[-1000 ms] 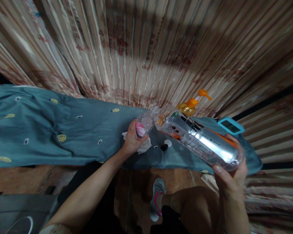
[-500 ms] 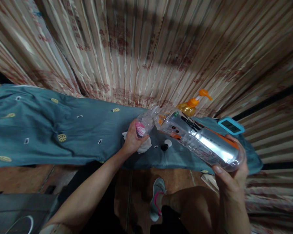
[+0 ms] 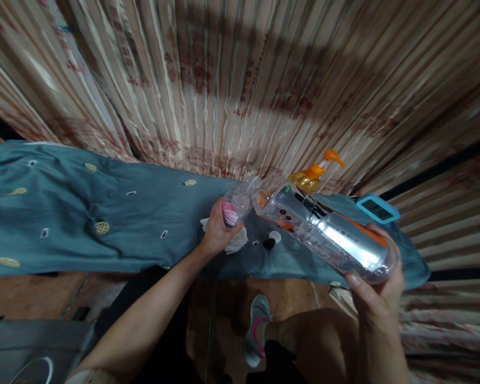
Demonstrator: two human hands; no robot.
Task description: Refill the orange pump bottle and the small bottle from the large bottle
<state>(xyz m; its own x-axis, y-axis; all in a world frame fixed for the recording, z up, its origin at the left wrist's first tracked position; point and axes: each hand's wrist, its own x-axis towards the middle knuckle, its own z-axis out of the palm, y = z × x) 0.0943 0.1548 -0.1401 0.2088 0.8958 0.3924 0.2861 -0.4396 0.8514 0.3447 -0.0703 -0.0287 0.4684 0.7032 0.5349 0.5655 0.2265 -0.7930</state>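
My left hand (image 3: pixel 217 229) is wrapped round a small clear plastic bottle (image 3: pixel 242 198) with a pink label. My right hand (image 3: pixel 378 290) grips the base of a large clear plastic bottle (image 3: pixel 324 226) with a silver and orange label. The large bottle is tilted, its neck pointing left and down to the small bottle's mouth; the two necks meet or overlap, and I cannot tell whether they touch. Below them on the cloth lie a white cap (image 3: pixel 276 236) and a black cap (image 3: pixel 269 244). Crumpled white tissue (image 3: pixel 238 242) lies under my left hand.
A teal patterned cloth (image 3: pixel 144 213) covers the long surface. Behind the large bottle stands an orange pump bottle (image 3: pixel 307 178) with yellow liquid. A blue-framed digital display (image 3: pixel 378 208) lies at the right end. A pleated curtain (image 3: pixel 224 96) hangs along the back.
Both hands hold the bottles in nearly the same place. The large bottle and my right hand have shifted very slightly left; the view has moved a little.
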